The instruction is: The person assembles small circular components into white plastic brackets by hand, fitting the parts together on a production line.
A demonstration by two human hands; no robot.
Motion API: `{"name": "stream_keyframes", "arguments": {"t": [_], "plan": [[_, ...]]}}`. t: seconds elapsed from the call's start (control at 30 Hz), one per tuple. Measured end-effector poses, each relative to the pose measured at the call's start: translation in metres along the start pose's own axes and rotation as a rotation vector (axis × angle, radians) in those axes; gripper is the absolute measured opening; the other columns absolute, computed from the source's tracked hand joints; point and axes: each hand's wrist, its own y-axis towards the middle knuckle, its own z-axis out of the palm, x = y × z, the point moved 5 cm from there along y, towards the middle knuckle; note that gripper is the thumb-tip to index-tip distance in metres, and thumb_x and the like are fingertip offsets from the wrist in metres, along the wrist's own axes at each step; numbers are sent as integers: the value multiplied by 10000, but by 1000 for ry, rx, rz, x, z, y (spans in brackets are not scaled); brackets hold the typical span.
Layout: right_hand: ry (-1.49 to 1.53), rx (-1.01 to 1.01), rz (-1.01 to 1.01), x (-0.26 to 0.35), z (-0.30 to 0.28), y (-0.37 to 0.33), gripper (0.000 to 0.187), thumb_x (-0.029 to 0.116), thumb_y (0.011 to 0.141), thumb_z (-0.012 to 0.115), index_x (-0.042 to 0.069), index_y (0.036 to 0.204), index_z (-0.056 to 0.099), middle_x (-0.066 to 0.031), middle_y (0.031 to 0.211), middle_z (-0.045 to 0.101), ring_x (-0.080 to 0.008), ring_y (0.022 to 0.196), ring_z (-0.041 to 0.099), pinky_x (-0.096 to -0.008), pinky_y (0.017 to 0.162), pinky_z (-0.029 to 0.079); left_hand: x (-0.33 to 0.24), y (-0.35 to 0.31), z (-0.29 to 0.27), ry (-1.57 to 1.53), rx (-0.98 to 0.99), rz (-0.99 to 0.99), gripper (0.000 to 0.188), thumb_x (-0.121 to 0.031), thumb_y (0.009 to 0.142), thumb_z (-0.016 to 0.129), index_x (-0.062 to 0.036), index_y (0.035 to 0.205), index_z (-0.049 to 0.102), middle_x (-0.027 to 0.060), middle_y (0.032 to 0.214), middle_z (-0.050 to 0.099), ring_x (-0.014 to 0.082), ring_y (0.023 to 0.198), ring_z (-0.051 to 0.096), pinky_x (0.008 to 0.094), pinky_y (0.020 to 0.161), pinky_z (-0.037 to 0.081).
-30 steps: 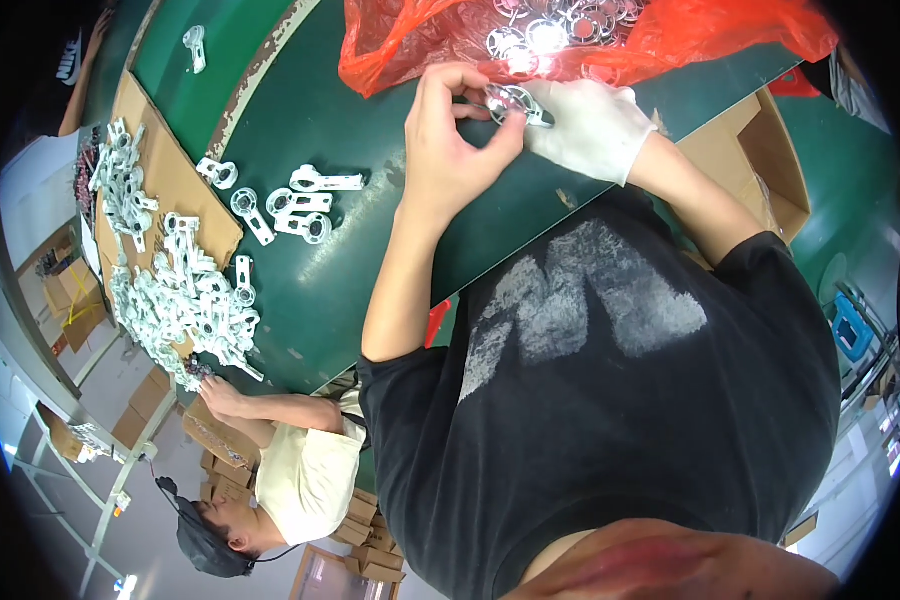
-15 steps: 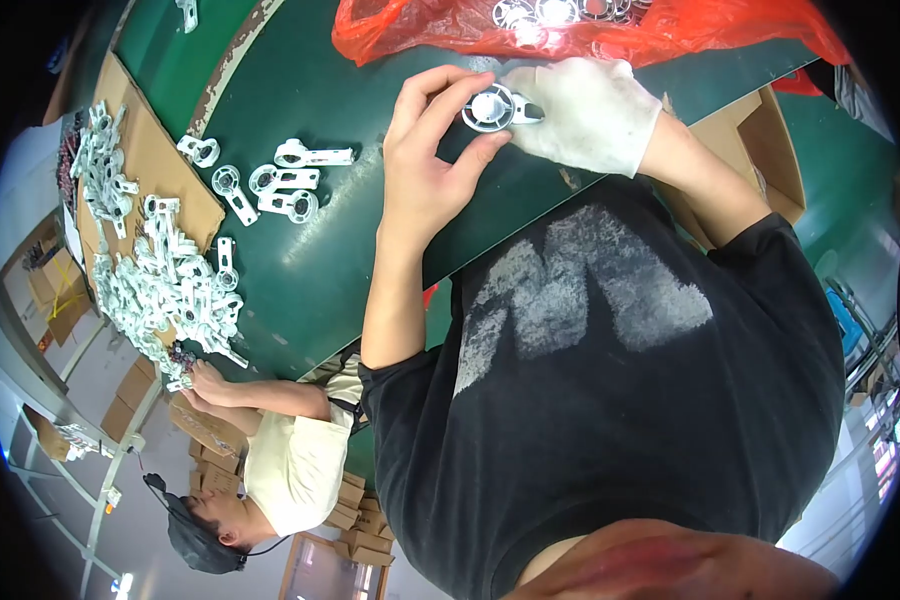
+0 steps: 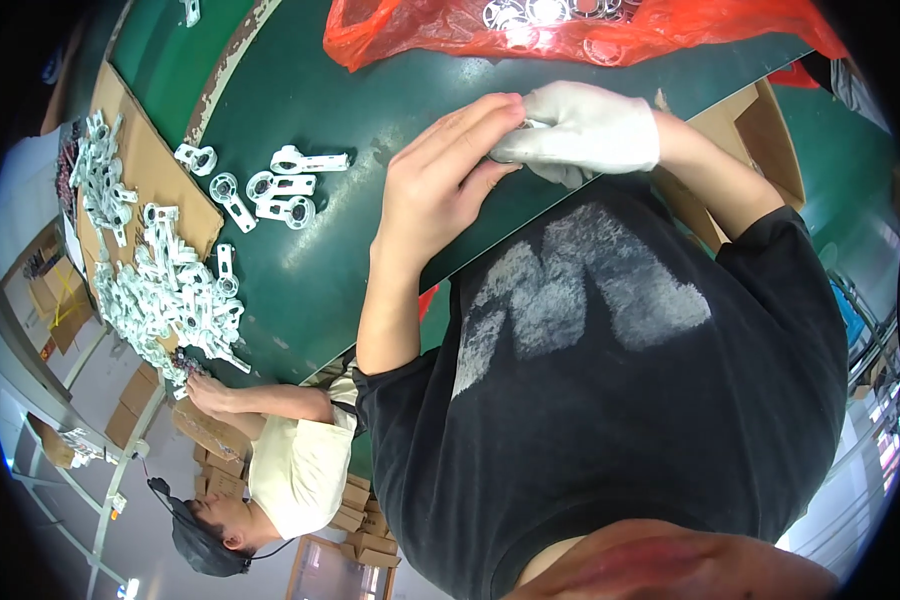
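Observation:
My bare left hand (image 3: 438,190) and my right hand (image 3: 602,130), in a white glove, meet over the green table near its front edge. Between them is a small white fan housing (image 3: 504,158) with a round head, now mostly covered by my fingers. The left fingers are bent round it from one side and the gloved fingers close on it from the other. Beyond my hands lies a red plastic bag (image 3: 400,42) with several round fan parts (image 3: 548,12) inside. Several similar white housings (image 3: 286,187) lie loose on the table to the left.
A large heap of white housings (image 3: 170,290) spreads over and beside a cardboard sheet (image 3: 192,195) at the left. A co-worker's hands (image 3: 208,394) are at the heap's near end. An open cardboard box (image 3: 775,145) stands off the table's edge at the right.
Both hands have come down slightly toward me and turned. The fan housing, its round face plainly visible before, is now mostly hidden between them.

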Motion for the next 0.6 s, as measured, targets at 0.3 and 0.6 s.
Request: {"name": "stream_keyframes", "arguments": {"t": [0.3, 0.6], "plan": [[-468, -292, -315, 5, 1, 1, 337, 410, 959, 621, 166, 1182, 684, -115, 856, 718, -332, 782, 711, -433, 721, 565, 19, -11, 24, -734, -95, -454, 447, -134, 914, 763, -2, 1317, 621, 138, 1299, 662, 196, 1152, 643, 327, 978, 525], [-794, -475, -488, -6, 7, -1, 333, 413, 921, 653, 135, 1104, 672, -131, 767, 706, -360, 722, 710, -470, 636, 576, 13, -8, 23, -604, -109, -308, 307, -20, 890, 749, 21, 1187, 685, 146, 1299, 666, 196, 1141, 651, 302, 911, 551]]}}
